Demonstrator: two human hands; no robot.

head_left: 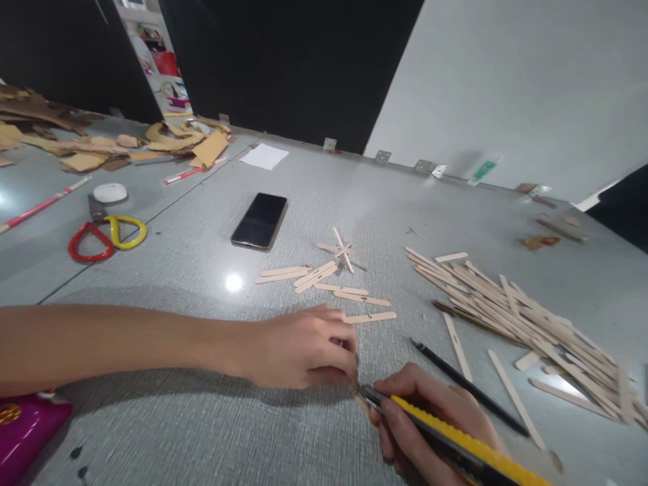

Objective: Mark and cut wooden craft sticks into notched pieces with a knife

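The utility knife (445, 432), yellow and black, was held in the right hand (430, 422) with the fingers closed around its handle, low on the grey table (202, 418). Its tip met a small wooden stick (362, 402) that the left hand (304, 347) pressed down with curled fingers. A black pencil (468, 387) lay just beside the right hand. A pile of wooden sticks (521, 317) lay further right, a phone (260, 221) and scissors (106, 236) further back.
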